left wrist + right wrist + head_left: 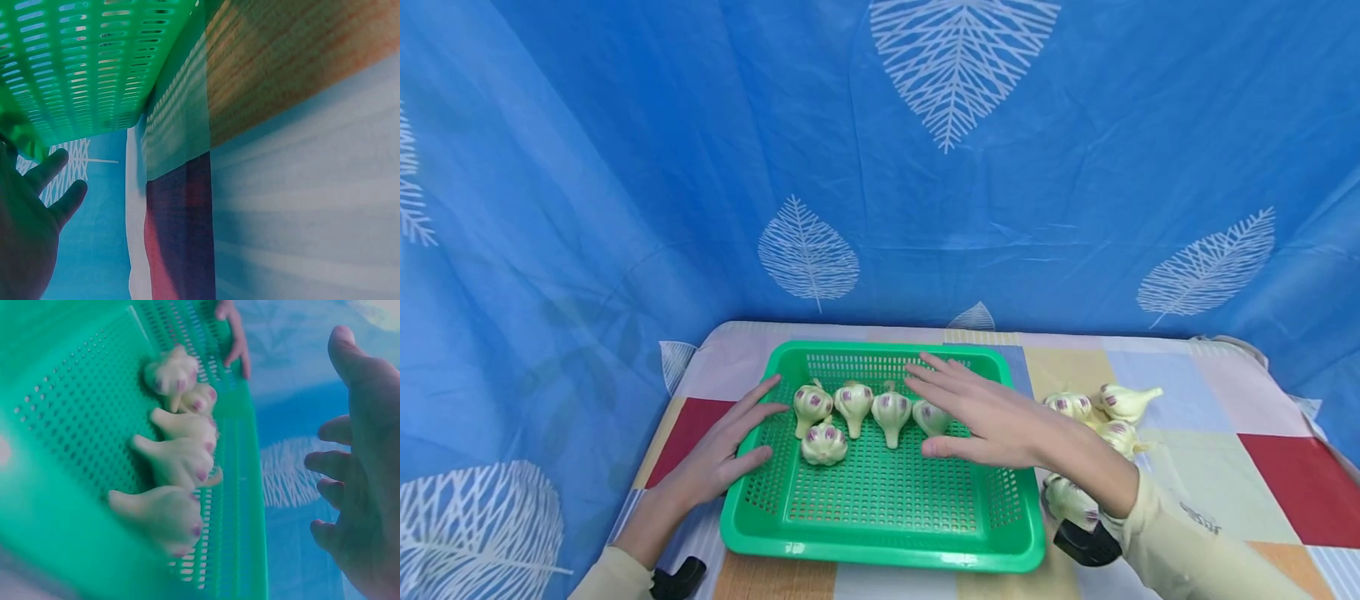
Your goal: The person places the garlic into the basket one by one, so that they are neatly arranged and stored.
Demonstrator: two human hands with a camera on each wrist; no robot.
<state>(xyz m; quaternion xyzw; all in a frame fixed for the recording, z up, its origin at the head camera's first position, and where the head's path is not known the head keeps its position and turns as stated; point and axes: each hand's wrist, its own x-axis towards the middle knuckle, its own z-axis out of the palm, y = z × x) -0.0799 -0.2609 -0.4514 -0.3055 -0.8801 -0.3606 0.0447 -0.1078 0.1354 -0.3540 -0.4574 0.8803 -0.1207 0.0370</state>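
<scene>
A green plastic basket (883,560) with slotted walls stands on the table. Several garlic bulbs (891,417) lie in its far half, four in a row and one nearer me. At the basket's left rim is my left hand (718,458), fingers spread and relaxed along the edge. My right hand (988,412) reaches over the right side, fingers extended and holding nothing, and partly hides the rightmost bulb (931,417). In the right wrist view its fingers (331,462) stand apart from the garlic in the basket.
To the right of the basket, more garlic bulbs (1116,435) lie in a loose group, partly behind my right forearm. A patchwork cloth (1217,475) covers the table. Blue curtain (1045,225) with white leaf prints hangs behind and on both sides.
</scene>
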